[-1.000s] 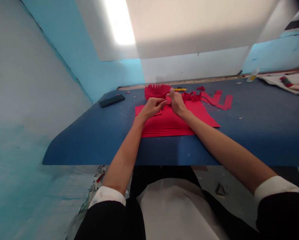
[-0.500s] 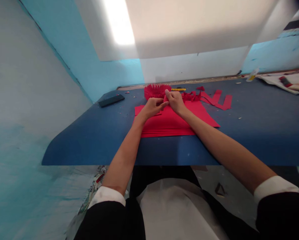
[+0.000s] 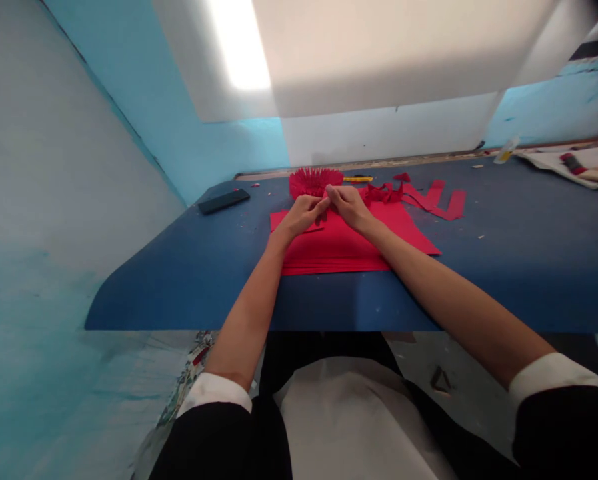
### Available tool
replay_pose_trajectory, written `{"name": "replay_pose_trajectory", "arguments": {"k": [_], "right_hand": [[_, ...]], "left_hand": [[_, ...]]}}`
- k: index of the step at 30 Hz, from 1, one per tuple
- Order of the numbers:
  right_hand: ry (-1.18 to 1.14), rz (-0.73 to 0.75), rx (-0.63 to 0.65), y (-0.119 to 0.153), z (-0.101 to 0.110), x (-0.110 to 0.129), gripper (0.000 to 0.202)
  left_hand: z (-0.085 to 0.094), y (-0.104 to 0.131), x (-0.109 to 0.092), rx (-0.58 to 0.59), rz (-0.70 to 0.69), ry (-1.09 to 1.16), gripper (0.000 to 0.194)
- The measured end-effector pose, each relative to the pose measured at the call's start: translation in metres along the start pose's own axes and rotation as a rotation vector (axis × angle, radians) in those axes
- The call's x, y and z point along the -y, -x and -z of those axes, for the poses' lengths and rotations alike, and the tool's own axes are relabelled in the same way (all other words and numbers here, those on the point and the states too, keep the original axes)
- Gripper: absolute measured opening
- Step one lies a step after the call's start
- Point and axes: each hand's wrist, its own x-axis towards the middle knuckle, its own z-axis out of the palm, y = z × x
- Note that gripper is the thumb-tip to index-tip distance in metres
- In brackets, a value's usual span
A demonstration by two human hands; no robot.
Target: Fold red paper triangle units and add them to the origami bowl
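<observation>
My left hand (image 3: 303, 215) and my right hand (image 3: 349, 208) meet above a stack of red paper sheets (image 3: 349, 250) on the blue table. Between the fingertips of both hands is a small red paper piece, mostly hidden by the fingers. My left fingers pinch it, and my right thumb presses against it from the other side. Just behind the hands stands a round, spiky red paper ornament (image 3: 313, 180). Folded red paper pieces (image 3: 385, 193) lie to the right of my right hand. A red strip (image 3: 311, 229) rests on the stack under my left hand.
Red paper strips (image 3: 451, 205) lie to the right on the blue table (image 3: 179, 267). A yellow cutter (image 3: 359, 179) is at the back, a dark phone (image 3: 223, 201) at the left. A small glue bottle (image 3: 505, 151) and a pale cloth or paper (image 3: 549, 162) lie far right.
The right thumb has come down and left toward the left fingertips. Both hands are now closer together over the small red paper piece.
</observation>
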Motion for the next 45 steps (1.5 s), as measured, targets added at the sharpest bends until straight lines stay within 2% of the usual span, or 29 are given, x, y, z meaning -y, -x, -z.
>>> {"name": "replay_pose_trajectory", "arguments": {"k": [13, 22, 27, 30, 34, 41, 43, 45], "right_hand": [[0.005, 0.021, 0.036, -0.004, 0.000, -0.005, 0.076], [0.033, 0.014, 0.019, -0.005, -0.001, -0.012, 0.069], [0.097, 0.036, -0.022, -0.005, -0.002, -0.010, 0.061], [0.104, -0.002, -0.029, -0.005, -0.003, -0.009, 0.056], [-0.021, -0.062, 0.009, -0.005, -0.004, -0.010, 0.047], [-0.116, -0.042, 0.013, -0.008, -0.003, -0.013, 0.056], [-0.128, -0.049, 0.004, -0.009, -0.003, -0.013, 0.055], [-0.126, -0.037, 0.003, -0.008, -0.003, -0.013, 0.052]], "left_hand": [[0.001, 0.000, 0.003, -0.050, 0.008, -0.025, 0.072], [0.000, 0.002, 0.000, -0.047, 0.016, -0.118, 0.075], [0.001, 0.003, 0.005, -0.025, -0.012, -0.246, 0.075], [0.001, 0.003, 0.011, -0.097, 0.021, -0.381, 0.070], [0.001, 0.005, 0.011, -0.187, 0.072, -0.499, 0.068], [0.001, 0.005, 0.006, -0.100, 0.088, -0.247, 0.082], [0.000, 0.002, 0.009, -0.110, 0.128, -0.131, 0.075], [-0.001, -0.004, 0.013, -0.141, 0.182, -0.027, 0.061]]}}
